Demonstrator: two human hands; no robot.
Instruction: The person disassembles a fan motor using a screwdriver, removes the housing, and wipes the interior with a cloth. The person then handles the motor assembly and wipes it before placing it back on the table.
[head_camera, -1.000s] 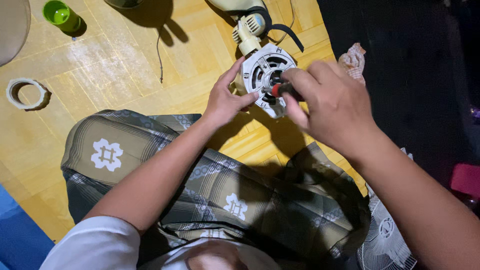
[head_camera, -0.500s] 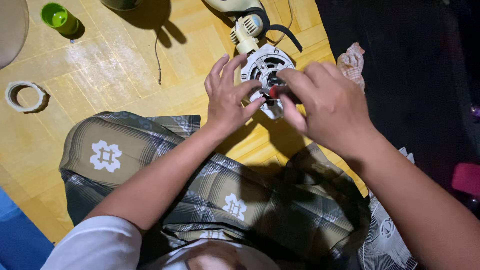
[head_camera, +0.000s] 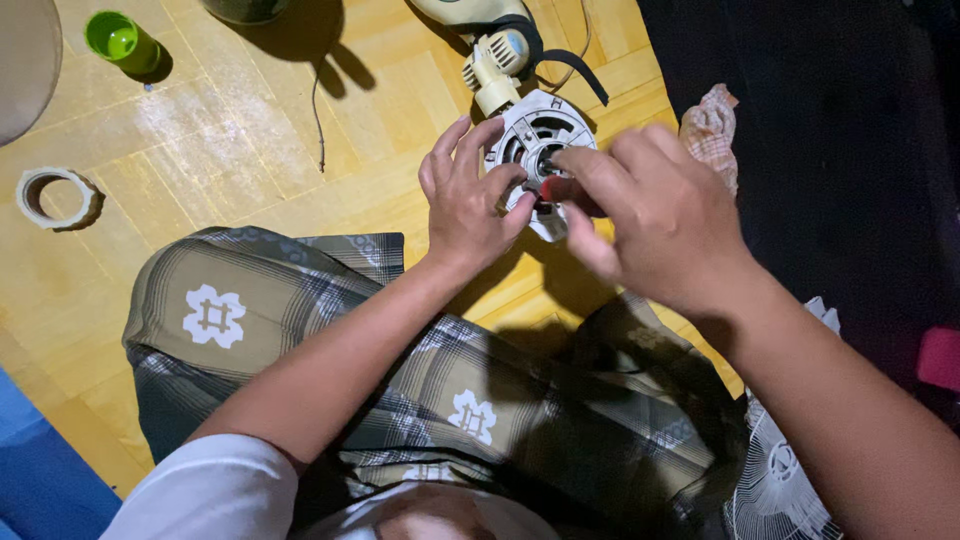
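Above the person's lap, both hands meet at a round grey fan motor (head_camera: 540, 135). The left hand (head_camera: 465, 200) rests on the left side of the motor with its fingers spread open, and the thumb presses against the motor's lower edge. The right hand (head_camera: 650, 215) comes in from the right. Its fingers are pinched shut on something small and red (head_camera: 548, 187) at the middle of the motor; what that small thing is cannot be told.

The motor sits over a yellow wood floor (head_camera: 230, 160). Just behind the motor lies a cream fan part (head_camera: 497, 60) with a black cord (head_camera: 570, 65) curling beside it. To the right of the motor is a crumpled checked cloth (head_camera: 710, 130). Well to the left of the motor lies a roll of tape (head_camera: 55, 197), and far up to the left stands a green cup (head_camera: 120, 40). Below the motor is the person's lap in a green checked wrap (head_camera: 260, 310). A white wire fan guard (head_camera: 785, 480) shows at the lower right, under the right arm.
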